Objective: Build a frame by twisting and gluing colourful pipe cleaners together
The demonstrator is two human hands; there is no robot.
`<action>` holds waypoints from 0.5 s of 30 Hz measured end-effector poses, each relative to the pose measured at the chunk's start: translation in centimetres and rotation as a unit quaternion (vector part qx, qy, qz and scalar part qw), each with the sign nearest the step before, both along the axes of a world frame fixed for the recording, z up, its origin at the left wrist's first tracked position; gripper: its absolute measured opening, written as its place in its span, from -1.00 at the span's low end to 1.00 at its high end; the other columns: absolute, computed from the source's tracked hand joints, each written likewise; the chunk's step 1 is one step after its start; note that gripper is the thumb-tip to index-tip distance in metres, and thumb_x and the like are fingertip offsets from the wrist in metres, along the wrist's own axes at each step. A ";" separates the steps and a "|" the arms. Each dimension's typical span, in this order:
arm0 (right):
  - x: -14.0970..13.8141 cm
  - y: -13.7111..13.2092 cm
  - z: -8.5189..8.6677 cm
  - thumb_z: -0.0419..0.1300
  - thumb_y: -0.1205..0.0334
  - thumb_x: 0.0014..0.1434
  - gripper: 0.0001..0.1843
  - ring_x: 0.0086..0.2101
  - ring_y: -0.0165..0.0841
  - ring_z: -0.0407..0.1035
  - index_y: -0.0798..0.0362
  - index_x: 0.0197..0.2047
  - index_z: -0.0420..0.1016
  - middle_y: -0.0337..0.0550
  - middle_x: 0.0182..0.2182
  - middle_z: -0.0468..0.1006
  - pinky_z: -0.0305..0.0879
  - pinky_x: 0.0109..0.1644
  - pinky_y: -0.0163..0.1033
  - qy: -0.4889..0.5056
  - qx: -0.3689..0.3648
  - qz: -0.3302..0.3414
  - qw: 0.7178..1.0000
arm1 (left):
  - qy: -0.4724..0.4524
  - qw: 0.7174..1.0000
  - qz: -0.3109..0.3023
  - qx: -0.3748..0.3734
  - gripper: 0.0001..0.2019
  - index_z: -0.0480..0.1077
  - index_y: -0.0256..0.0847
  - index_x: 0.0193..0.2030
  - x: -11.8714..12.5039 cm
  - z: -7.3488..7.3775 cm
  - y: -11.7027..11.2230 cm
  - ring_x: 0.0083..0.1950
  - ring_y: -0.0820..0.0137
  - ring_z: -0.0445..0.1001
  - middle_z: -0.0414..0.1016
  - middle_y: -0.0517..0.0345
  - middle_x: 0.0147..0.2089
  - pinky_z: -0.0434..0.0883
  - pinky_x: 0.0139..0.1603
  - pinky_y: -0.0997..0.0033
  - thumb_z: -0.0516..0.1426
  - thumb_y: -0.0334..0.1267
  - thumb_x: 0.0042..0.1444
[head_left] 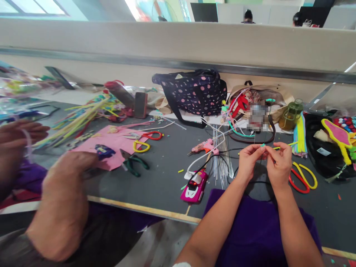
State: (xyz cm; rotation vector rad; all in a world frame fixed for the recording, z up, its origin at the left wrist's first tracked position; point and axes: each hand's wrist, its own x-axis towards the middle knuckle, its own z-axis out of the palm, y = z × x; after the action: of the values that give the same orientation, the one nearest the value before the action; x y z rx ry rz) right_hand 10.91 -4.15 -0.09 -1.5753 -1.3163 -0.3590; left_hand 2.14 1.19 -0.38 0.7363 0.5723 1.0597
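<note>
Fingertips pinched, my left hand grips a small teal piece above the table. My right hand meets it from the other side, thumb and forefinger closed on the same piece. The fingers cover most of it, so its shape is unclear. A yellow fuzzy stem sticks out beside my right hand; I cannot tell whether that hand holds it. Red-and-yellow-handled scissors lie right of my right wrist. Under my forearms is purple cloth.
A pink glue gun, clear sticks and a magenta car-shaped device with cords lie left of my hands. Dark-green pliers rest farther left, near a co-worker's arm. A patterned bag and green jar stand behind.
</note>
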 end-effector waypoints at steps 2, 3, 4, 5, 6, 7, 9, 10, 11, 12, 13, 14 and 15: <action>0.1 0.0 -0.1 0.08 0.39 0.21 -0.72 -0.44 -0.46 0.27 -0.01 -0.21 0.62 -0.04 -0.13 0.36 0.37 -0.29 -0.22 0.011 0.000 0.007 1.000 | 0.000 1.000 -0.003 0.003 -0.74 0.53 -0.31 -0.37 0.0 0.0 0.1 -0.41 0.47 0.48 0.54 0.12 -0.41 0.45 -0.31 0.44 0.39 -0.21 -0.19; 0.2 0.0 -0.1 0.08 0.39 0.21 -0.72 -0.44 -0.46 0.27 -0.01 -0.21 0.62 -0.05 -0.13 0.36 0.37 -0.30 -0.22 0.018 -0.001 0.010 1.000 | 0.000 1.000 -0.004 0.005 -0.74 0.53 -0.31 -0.37 0.0 -0.1 0.1 -0.41 0.46 0.48 0.54 0.12 -0.42 0.45 -0.31 0.44 0.39 -0.21 -0.19; 0.2 0.0 -0.1 0.08 0.39 0.21 -0.71 -0.45 -0.46 0.27 -0.02 -0.21 0.62 -0.05 -0.13 0.36 0.37 -0.32 -0.22 0.024 -0.002 0.013 1.000 | 0.001 1.000 -0.006 0.007 -0.74 0.53 -0.31 -0.36 -0.1 -0.1 0.2 -0.41 0.46 0.48 0.54 0.12 -0.42 0.45 -0.31 0.44 0.38 -0.21 -0.19; 0.2 0.0 -0.1 0.08 0.39 0.21 -0.71 -0.45 -0.47 0.27 -0.02 -0.21 0.62 -0.05 -0.13 0.36 0.36 -0.33 -0.23 0.031 -0.003 0.017 0.999 | 0.003 1.000 -0.007 0.008 -0.73 0.53 -0.31 -0.36 -0.1 -0.1 0.2 -0.42 0.46 0.48 0.54 0.11 -0.43 0.45 -0.31 0.44 0.38 -0.19 -0.18; 0.2 0.0 -0.2 0.08 0.39 0.21 -0.72 -0.46 -0.47 0.26 -0.02 -0.20 0.62 -0.05 -0.13 0.36 0.36 -0.34 -0.23 0.036 -0.004 0.021 0.999 | 0.005 1.000 -0.008 0.009 -0.73 0.53 -0.31 -0.36 -0.1 -0.2 0.2 -0.42 0.46 0.48 0.54 0.11 -0.43 0.45 -0.31 0.44 0.37 -0.18 -0.17; 0.2 0.1 -0.2 0.08 0.38 0.21 -0.72 -0.46 -0.48 0.27 -0.01 -0.20 0.62 -0.05 -0.12 0.35 0.36 -0.35 -0.24 0.041 -0.004 0.026 0.999 | 0.009 1.000 -0.008 0.011 -0.73 0.53 -0.31 -0.36 -0.1 -0.3 0.2 -0.43 0.46 0.48 0.54 0.11 -0.44 0.45 -0.32 0.44 0.37 -0.17 -0.16; 0.2 0.1 -0.3 0.09 0.37 0.21 -0.74 -0.46 -0.48 0.28 0.00 -0.20 0.62 -0.04 -0.12 0.35 0.37 -0.34 -0.24 0.048 -0.006 0.032 0.998 | 0.017 1.000 -0.003 0.017 -0.73 0.53 -0.32 -0.36 0.0 -0.4 0.2 -0.45 0.47 0.47 0.54 0.11 -0.44 0.45 -0.33 0.44 0.35 -0.15 -0.13; 0.2 0.1 -0.3 0.09 0.37 0.22 -0.74 -0.46 -0.48 0.29 0.01 -0.20 0.62 -0.04 -0.12 0.35 0.38 -0.34 -0.25 0.050 -0.008 0.032 0.998 | 0.022 1.000 0.000 0.022 -0.73 0.53 -0.31 -0.36 0.0 -0.4 0.2 -0.46 0.48 0.46 0.53 0.12 -0.45 0.45 -0.34 0.44 0.34 -0.15 -0.12; 0.1 0.2 -0.3 0.09 0.36 0.22 -0.75 -0.45 -0.48 0.29 0.01 -0.20 0.62 -0.04 -0.12 0.35 0.38 -0.33 -0.25 0.050 -0.011 0.031 0.998 | 0.027 0.999 0.004 0.027 -0.74 0.52 -0.31 -0.36 0.0 -0.5 0.2 -0.46 0.48 0.46 0.53 0.12 -0.45 0.45 -0.35 0.45 0.33 -0.15 -0.11; 0.1 0.2 -0.3 0.09 0.36 0.23 -0.75 -0.45 -0.48 0.29 0.02 -0.20 0.62 -0.04 -0.12 0.35 0.38 -0.33 -0.25 0.048 -0.015 0.029 0.998 | 0.033 0.999 0.008 0.033 -0.74 0.52 -0.31 -0.36 0.1 -0.5 0.2 -0.46 0.48 0.45 0.53 0.12 -0.44 0.44 -0.36 0.46 0.32 -0.14 -0.10; 0.0 0.2 -0.3 0.09 0.35 0.23 -0.75 -0.45 -0.48 0.30 0.01 -0.20 0.62 -0.04 -0.12 0.35 0.39 -0.33 -0.25 0.045 -0.018 0.027 0.998 | 0.039 0.998 0.013 0.040 -0.75 0.52 -0.30 -0.36 0.2 -0.6 0.2 -0.46 0.48 0.45 0.53 0.13 -0.44 0.44 -0.37 0.47 0.31 -0.14 -0.08; 0.0 0.2 -0.3 0.09 0.34 0.24 -0.75 -0.44 -0.47 0.30 0.01 -0.20 0.61 -0.05 -0.13 0.36 0.39 -0.32 -0.25 0.042 -0.021 0.026 0.999 | 0.046 0.998 0.018 0.047 -0.75 0.51 -0.30 -0.36 0.2 -0.7 0.2 -0.46 0.49 0.44 0.52 0.13 -0.44 0.43 -0.38 0.48 0.30 -0.13 -0.06; -0.1 0.2 -0.3 0.09 0.33 0.24 -0.76 -0.44 -0.46 0.31 0.01 -0.20 0.61 -0.05 -0.13 0.36 0.39 -0.32 -0.24 0.039 -0.024 0.026 0.999 | 0.051 0.997 0.024 0.055 -0.76 0.51 -0.30 -0.36 0.3 -0.8 0.2 -0.46 0.49 0.43 0.52 0.13 -0.44 0.43 -0.38 0.49 0.29 -0.13 -0.05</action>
State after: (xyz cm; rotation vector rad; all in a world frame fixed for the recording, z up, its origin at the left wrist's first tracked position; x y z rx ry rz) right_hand 10.80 -3.93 -0.34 -1.5755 -1.3111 -0.2331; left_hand 2.43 1.35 -1.16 0.8808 0.6265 1.1099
